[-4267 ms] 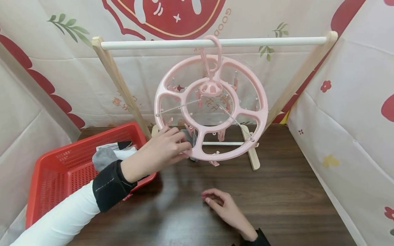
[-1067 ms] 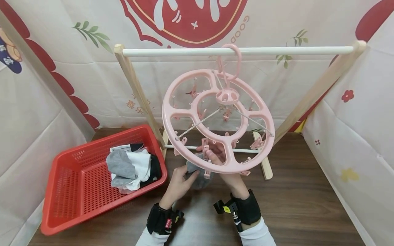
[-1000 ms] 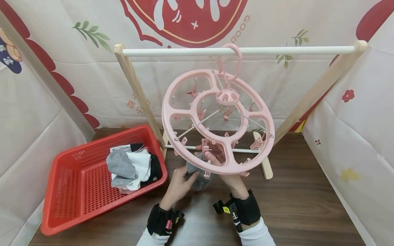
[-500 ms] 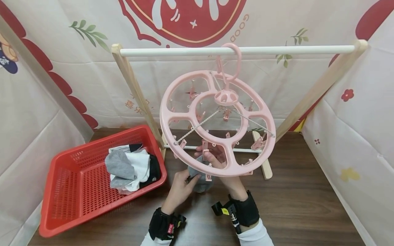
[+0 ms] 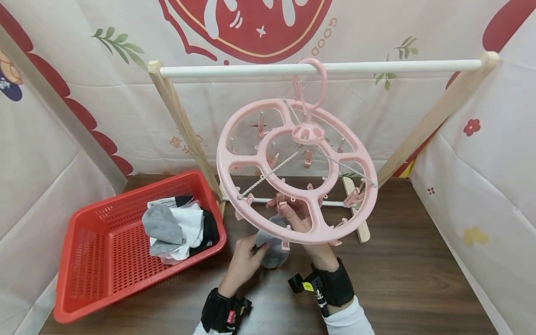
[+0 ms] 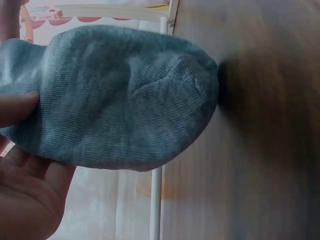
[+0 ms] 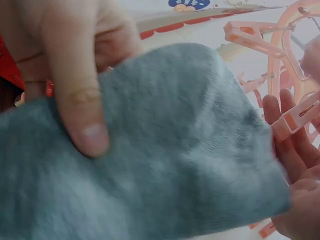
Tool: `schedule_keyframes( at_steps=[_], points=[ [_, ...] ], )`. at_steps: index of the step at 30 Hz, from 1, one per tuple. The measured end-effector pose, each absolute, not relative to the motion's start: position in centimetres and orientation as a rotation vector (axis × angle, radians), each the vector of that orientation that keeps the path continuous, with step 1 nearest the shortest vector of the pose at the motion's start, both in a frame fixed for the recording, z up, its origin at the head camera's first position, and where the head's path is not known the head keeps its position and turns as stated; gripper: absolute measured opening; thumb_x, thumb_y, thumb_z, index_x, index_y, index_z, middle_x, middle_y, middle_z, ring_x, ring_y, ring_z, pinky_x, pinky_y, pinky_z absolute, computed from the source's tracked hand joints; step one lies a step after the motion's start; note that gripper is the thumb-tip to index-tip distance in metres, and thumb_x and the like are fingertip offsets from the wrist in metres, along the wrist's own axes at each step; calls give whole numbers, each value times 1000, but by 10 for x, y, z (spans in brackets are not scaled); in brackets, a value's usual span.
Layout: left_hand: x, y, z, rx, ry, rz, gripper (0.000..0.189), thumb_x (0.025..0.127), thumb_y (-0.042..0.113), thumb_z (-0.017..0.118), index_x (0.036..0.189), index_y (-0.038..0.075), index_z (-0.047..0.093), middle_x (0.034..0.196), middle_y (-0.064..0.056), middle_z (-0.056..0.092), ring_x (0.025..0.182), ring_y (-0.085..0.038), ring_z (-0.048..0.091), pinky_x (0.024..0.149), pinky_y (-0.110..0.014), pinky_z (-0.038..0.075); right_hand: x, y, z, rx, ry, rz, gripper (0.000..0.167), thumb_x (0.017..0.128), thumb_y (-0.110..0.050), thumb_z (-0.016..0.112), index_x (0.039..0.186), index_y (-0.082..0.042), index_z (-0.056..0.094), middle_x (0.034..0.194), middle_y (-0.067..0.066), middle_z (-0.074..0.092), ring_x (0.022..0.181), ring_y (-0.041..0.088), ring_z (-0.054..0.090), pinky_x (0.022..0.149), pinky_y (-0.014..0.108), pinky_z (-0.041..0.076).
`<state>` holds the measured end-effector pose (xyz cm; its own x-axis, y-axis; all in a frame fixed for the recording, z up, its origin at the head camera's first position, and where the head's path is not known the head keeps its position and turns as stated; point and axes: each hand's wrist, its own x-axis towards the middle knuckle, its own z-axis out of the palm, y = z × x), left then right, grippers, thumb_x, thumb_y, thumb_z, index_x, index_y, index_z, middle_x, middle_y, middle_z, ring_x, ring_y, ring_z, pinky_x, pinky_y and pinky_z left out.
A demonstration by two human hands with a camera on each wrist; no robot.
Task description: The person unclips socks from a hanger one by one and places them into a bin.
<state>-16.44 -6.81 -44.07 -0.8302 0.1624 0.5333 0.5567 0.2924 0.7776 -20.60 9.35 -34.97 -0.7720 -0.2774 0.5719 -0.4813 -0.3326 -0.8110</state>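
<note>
A pink round clip hanger (image 5: 244, 160) hangs by its hook from a white rail, with several small pink clothes pegs below the ring. My left hand (image 5: 243, 261) pinches a grey sock (image 5: 274, 253) under the ring's front edge. The left wrist view shows that sock (image 6: 125, 100) spread out, thumb on its near face and fingers behind. My right hand (image 5: 298, 219) is beneath the ring, thumb and fingers about a pink clothes peg (image 7: 296, 120) beside the sock's edge. The ring partly hides this hand. Whether the peg touches the sock is unclear.
A red perforated basket (image 5: 90, 274) at the left holds several grey, white and black socks (image 5: 184, 228). The white rail (image 5: 398, 66) rests on wooden legs (image 5: 439, 116). Dark wooden tabletop (image 5: 410, 270) lies below. Printed cloth encloses the back and sides.
Seconds ago my left hand was at the ring's left front and my right over the table; both are now under the ring. Lately the sock and hanger edge have shifted slightly down.
</note>
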Motion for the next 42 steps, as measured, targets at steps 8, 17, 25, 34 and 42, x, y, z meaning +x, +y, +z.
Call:
schedule_keyframes(
  at_steps=[8,17,25,34,42],
  points=[
    [-155,-83,-438,-592,-2213,-1520,21,84,-2,70,69,6,59,65,7,52,60,-1,44,52,-20,39,-208,94,-352,990,-1687,2250,14,95,-18,62,107,-12,65,95,3,71,91,16,67,75,26,49],
    [-148,-102,-418,-573,-2171,-1318,46,79,-5,73,57,12,37,61,13,25,55,0,23,49,-15,22,-211,97,-353,1028,-1671,2240,24,95,-16,63,118,-15,61,99,0,69,89,12,67,75,24,50],
    [-152,-116,-394,-492,-2159,-1208,34,78,-5,72,60,12,48,59,5,46,55,-4,40,49,-21,34,-204,98,-347,966,-1743,2272,29,94,-19,64,120,-8,57,99,0,68,90,12,66,80,24,50],
    [-160,-136,-371,-290,-2132,-1133,20,78,-3,70,64,4,57,61,-4,57,56,-14,51,52,-27,39,-190,110,-367,717,-1968,2313,53,92,-26,66,123,13,47,111,14,62,107,16,59,95,29,43],
    [-163,-151,-360,-271,-2173,-1114,10,79,-3,69,73,2,63,70,-8,64,61,-19,57,57,-31,43,-183,116,-386,658,-2155,2223,32,93,3,59,124,11,52,116,12,61,102,13,58,84,25,46]
  ],
)
